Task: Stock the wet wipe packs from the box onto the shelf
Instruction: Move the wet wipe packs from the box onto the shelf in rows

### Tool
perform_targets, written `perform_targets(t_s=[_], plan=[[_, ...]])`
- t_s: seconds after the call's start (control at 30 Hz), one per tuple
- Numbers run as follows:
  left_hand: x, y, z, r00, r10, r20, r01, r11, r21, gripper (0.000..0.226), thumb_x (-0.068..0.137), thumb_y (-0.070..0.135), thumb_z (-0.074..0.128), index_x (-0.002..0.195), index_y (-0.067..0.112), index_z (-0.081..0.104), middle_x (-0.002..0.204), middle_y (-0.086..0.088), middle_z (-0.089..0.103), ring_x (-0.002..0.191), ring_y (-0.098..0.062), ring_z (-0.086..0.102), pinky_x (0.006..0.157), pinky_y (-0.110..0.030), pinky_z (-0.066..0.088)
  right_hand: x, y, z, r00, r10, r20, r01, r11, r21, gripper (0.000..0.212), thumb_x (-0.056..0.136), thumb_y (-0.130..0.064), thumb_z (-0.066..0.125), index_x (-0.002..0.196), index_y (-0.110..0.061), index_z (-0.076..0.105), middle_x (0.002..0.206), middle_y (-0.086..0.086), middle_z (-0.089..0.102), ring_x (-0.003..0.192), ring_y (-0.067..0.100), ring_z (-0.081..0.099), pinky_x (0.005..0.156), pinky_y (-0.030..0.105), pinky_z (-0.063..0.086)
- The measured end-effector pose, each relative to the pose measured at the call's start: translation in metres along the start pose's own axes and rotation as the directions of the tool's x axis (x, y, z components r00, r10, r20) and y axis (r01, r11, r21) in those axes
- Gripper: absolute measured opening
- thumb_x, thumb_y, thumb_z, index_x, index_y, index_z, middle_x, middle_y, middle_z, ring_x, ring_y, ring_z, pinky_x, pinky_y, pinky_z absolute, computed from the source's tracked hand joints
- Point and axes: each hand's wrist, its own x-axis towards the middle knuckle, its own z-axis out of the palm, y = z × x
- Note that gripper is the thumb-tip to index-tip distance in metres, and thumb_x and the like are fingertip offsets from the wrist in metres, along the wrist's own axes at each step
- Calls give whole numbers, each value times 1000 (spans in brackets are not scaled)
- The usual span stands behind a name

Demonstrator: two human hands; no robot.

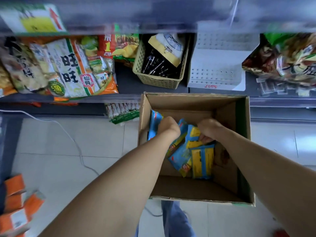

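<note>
— Forearms (119,177) sit closest on my feed, both reaching from 6 o'clock down into the cardboard box (242,151).

— Start at the left edge for me.

— Orange cartons (15,202) at 8 o'clock on the tiled floor (59,159), with a white cable (75,142) trailing past them. Pale snack bags (68,69) lie on the shelf (126,86) at 10 o'clock.

— And the hands?

— I see the left hand (168,128) clenched on blue packs near the box's 9 o'clock wall, knuckles up and fingertips buried. Just beside it, the right hand (209,130) pinches a yellow-and-blue pack in curled fingers.

— How do the wet wipe packs (201,159) look?

— Flat, glossy soft pouches, sky blue with a yellow label panel. They lie jumbled and overlapping on the box's bottom, and one stands against the 9 o'clock wall.

— Further right?

— On the shelf I see a beige slotted basket (153,79) at 12 o'clock and a white perforated tray (217,65) at 1 o'clock, just past the box's far rim. Brown snack bags (282,62) are at 2 o'clock.
</note>
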Motion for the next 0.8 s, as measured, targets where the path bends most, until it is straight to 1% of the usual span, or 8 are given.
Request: perform_targets(t_s=[0.13,0.23,0.3,0.43,0.5,0.57,0.7,0.8], plan=[[-26,9,-31,997,71,-40,-71,997,15,35,93,8,50,125,-5,53,135,-19,54,126,-32,52,96,-35,46,-26,-2,-19,992,-19,-128,40,985,166,30,90,-38,55,76,-12,58,80,12,63,77,29,66,66,39,60],[-50,14,-62,990,117,-72,-115,993,33,35,93,6,50,126,-4,52,135,-18,53,126,-32,52,96,-35,46,-59,-14,-32,987,-82,-142,72,994,-76,17,79,-27,67,86,-11,65,82,6,64,90,26,70,60,30,57],[-71,16,-86,985,144,-92,-139,989,59,33,92,3,50,124,-3,53,132,-17,56,121,-32,55,96,-36,46,-81,-26,-42,977,-122,-173,78,968,-240,32,78,-27,64,103,-7,65,93,5,62,102,24,65,52,22,41],[-119,19,-144,971,211,-115,-199,974,105,22,88,0,51,107,-4,61,118,-18,63,109,-34,61,89,-37,49,-146,-56,-70,942,-276,-189,186,902,-391,34,89,-23,53,116,-4,59,112,8,57,115,26,55,80,29,47],[-146,18,-176,958,249,-142,-230,963,143,9,87,-2,50,84,-3,59,105,-18,62,98,-34,61,78,-35,48,-194,-74,-84,930,-329,-166,239,882,-406,23,92,-15,50,111,-7,58,111,12,54,107,26,53,82,29,46],[-174,16,-206,941,284,-183,-249,949,194,25,88,-1,49,63,3,43,91,-14,55,86,-29,58,71,-31,45,-238,-92,-99,874,-460,-156,318,784,-533,11,86,-10,55,96,-9,51,99,10,52,88,23,50,66,26,42],[-232,8,-270,903,350,-250,-282,920,271,16,87,2,50,96,-5,61,103,-18,64,99,-33,63,75,-35,49,-324,-128,-118,765,-622,-167,404,666,-627,14,83,-8,58,90,-13,48,102,8,54,83,20,44,49,18,27],[-278,-5,-321,860,411,-302,-284,878,385,13,85,-4,47,90,-5,59,84,-13,57,91,-31,61,71,-35,48,-387,-158,-129,654,-733,-188,498,604,-622,12,81,-9,59,87,-14,51,83,-1,52,74,20,47,49,22,31]])
